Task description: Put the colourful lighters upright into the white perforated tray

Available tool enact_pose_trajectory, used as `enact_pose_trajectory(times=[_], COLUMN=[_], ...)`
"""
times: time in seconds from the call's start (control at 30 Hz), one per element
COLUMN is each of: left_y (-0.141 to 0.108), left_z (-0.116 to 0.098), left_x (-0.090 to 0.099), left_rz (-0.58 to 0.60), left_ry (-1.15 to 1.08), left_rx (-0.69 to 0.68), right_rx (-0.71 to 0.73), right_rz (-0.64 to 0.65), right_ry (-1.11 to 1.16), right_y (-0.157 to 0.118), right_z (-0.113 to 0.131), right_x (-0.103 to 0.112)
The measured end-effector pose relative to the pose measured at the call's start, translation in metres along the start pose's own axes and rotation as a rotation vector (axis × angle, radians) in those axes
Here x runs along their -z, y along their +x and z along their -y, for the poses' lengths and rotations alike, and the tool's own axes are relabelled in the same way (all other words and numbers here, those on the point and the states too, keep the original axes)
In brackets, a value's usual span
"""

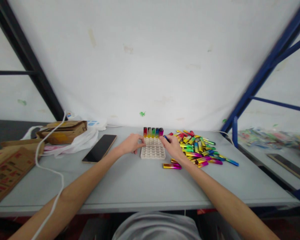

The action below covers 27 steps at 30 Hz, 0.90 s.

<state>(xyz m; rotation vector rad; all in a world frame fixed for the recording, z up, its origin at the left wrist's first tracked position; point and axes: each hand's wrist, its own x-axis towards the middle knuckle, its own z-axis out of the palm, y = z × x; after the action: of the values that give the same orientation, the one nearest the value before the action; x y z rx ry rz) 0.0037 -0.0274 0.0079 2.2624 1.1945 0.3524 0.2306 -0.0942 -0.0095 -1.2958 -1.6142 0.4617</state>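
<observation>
Only the top row of lighters (153,132) stood in the tray (153,154) mid-frame, big heap (198,150) left at right, left hand (132,144) half-curled, seemingly bare, right hand (173,146) pinching a dark lighter (166,138).

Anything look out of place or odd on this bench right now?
The white cable stands out: it crosses in front of the left forearm, so it might snag. Nothing else looks odd; the lighters in the back row of the tray stand upright.

The tray (153,156) is off-white, its standing lighters (153,132) red, yellow, green, blue and purple — many loose lighters (196,147) shade from gold into magenta or green — and the table (140,186) is grey.
</observation>
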Motion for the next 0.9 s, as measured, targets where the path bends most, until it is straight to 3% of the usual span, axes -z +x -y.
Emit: enact_pose_trajectory(times=[0.13, 0.33, 0.47, 0.53, 0.7, 0.9], left_y=[0.003, 0.005, 0.007, 0.008, 0.005, 0.002], left_z=[0.003, 0.007, 0.009, 0.008, 0.002, -0.001], left_x=[0.000, -0.001, -0.002, -0.003, -0.002, -0.002], left_rz=[-0.001, -0.005, -0.014, -0.015, -0.018, -0.029], left_ry=[-0.021, -0.047, -0.077, -0.092, -0.122, -0.136], left_rx=[0.012, 0.013, 0.032, 0.051, 0.080, 0.078], right_rx=[0.020, 0.015, 0.046, 0.106, 0.293, 0.457], right_rz=[-0.048, 0.014, 0.152, 0.201, 0.170, 0.298], right_ry=[-0.047, -0.037, 0.108, 0.114, -0.139, -0.302], right_y=[0.000, 0.000, 0.004, 0.009, 0.033, 0.072], right_z=[0.001, 0.000, 0.003, 0.007, 0.016, 0.006], right_x=[-0.003, -0.001, 0.009, 0.017, 0.034, 0.035])
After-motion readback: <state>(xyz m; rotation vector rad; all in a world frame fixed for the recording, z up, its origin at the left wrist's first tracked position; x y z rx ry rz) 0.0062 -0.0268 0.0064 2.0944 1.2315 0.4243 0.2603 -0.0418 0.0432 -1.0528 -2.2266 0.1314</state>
